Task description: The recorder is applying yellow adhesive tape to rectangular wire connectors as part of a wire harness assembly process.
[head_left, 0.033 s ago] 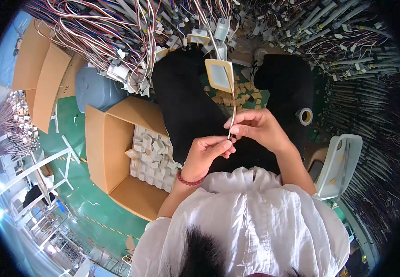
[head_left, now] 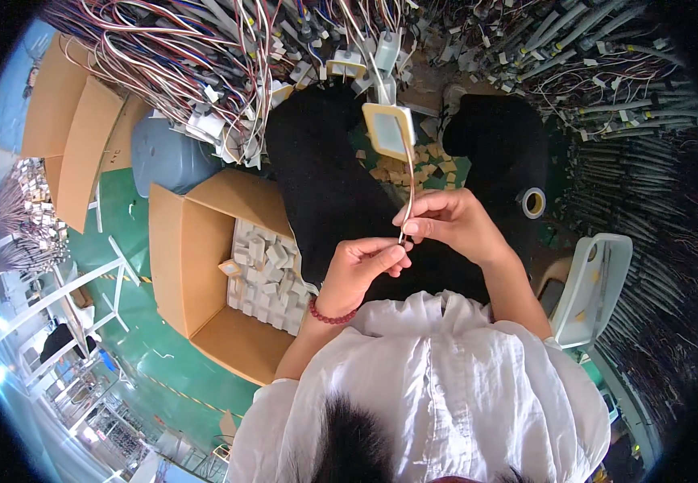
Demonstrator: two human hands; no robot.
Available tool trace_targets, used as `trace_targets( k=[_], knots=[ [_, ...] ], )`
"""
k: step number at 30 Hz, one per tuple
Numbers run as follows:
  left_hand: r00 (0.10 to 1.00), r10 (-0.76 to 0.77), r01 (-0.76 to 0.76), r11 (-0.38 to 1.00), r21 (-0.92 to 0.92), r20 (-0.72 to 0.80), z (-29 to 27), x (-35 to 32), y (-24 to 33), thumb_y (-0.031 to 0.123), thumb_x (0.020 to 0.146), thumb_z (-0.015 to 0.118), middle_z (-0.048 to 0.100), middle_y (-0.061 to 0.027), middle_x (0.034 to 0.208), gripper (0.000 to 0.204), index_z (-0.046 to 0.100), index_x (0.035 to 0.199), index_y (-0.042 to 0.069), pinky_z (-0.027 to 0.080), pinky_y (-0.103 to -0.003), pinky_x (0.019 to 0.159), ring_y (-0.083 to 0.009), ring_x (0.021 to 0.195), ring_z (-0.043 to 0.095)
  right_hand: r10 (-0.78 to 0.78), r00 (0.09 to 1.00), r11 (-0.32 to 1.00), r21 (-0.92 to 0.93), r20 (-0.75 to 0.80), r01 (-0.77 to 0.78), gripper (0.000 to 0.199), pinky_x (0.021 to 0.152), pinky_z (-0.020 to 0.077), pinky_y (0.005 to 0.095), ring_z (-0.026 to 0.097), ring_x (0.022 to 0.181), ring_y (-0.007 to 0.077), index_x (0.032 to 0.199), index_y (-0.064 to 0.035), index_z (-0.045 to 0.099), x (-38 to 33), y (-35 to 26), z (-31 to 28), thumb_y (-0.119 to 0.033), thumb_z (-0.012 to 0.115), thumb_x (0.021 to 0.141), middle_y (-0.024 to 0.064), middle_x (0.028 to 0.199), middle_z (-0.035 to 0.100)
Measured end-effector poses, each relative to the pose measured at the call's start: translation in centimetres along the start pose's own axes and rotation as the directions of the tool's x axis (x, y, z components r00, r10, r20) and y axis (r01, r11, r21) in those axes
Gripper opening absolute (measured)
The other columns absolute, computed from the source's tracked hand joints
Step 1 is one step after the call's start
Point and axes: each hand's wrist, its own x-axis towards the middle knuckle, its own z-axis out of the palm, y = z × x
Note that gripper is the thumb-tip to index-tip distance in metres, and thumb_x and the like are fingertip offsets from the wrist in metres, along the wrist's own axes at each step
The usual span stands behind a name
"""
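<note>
1. Left hand [head_left: 357, 270] pinches the tips of the wires [head_left: 412, 179]; right hand [head_left: 457, 229] grips them just above, toward one o'clock.
2. The wires lead up to a white box [head_left: 384, 134] with a yellowish rim, at twelve o'clock from the hands.
3. Best, I judge: anchor with the right fingertips, work the tips gently with the left, and avoid tugging the box.

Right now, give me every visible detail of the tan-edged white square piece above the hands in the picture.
The square piece has a pale white middle inside a tan border with rounded corners; it looks like plastic. It is slightly tilted, its bordered face toward the camera. Thin wires cross its right side and run down to the right hand and left hand. Neither hand touches the piece; its back is hidden.
</note>
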Motion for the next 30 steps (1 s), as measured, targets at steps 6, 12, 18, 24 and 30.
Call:
trace_targets(
  k=[6,12,18,24,30],
  knots=[
    [1.0,0.019,-0.019,0.994,0.112,0.002,-0.3,0.1,0.1,0.01,0.09,0.06,0.065,-0.0069,0.08,0.018,0.066,0.096,-0.007,0.048,-0.024,0.066,-0.0101,0.07,0.057,-0.047,0.998,0.978,-0.206,-0.047,0.036,0.012,0.062,0.051,0.0242,0.061,0.067,0.012,0.091,0.0046,0.068,-0.2,0.0,-0.2,-0.004,0.067,0.084,0.008,0.081,0.066],
    [0.97,0.0,0.058,0.971,-0.231,0.242,-0.6,1.7,0.3,0.074,0.084,0.029,0.057,-0.0135,0.096,0.089,0.025,0.142,0.007,0.048,-0.026,0.049,-0.0159,0.065,0.057,-0.021,0.992,0.994,0.102,-0.124,0.034,0.012,0.059,0.0493,0.0243,0.06,0.061,0.0115,0.087,0.004,0.069,-0.1,0.9,0.9,-0.007,0.069,0.083,0.0063,0.074,0.065],
    [0.916,0.046,0.193,0.82,-0.539,0.398,1.4,2.0,0.2,0.085,0.071,0.017,0.051,-0.0106,0.051,0.103,0.003,0.149,0.019,0.039,-0.021,0.032,-0.0146,0.03,0.042,-0.086,0.988,0.996,-0.039,-0.132,0.081,0.013,0.058,0.0463,0.0223,0.057,0.065,0.0075,0.088,0.0021,0.069,-0.2,1.5,1.4,-0.01,0.067,0.086,0.0031,0.075,0.065],
    [0.915,0.102,0.158,0.8,-0.578,0.391,1.9,1.2,1.5,0.081,0.075,0.018,0.046,-0.0065,0.045,0.099,0.001,0.149,0.019,0.035,-0.02,0.029,-0.0104,0.029,0.04,-0.279,0.947,0.937,-0.262,-0.156,0.233,0.011,0.069,0.0476,0.0241,0.058,0.077,0.0106,0.091,-0.0002,0.07,-0.2,2.3,1.7,-0.007,0.07,0.082,0.0061,0.09,0.064],
    [0.931,0.117,0.126,0.787,-0.604,0.346,2.5,1.1,1.3,0.078,0.079,0.017,0.044,-0.0043,0.044,0.095,0.001,0.149,0.016,0.033,-0.02,0.028,-0.009,0.028,0.037,-0.499,0.856,0.81,-0.423,-0.134,0.405,0.013,0.076,0.0469,0.0274,0.059,0.085,0.0163,0.093,-0.0035,0.071,0.1,2.8,2.0,-0.003,0.069,0.08,0.0068,0.092,0.061]
  ],
)
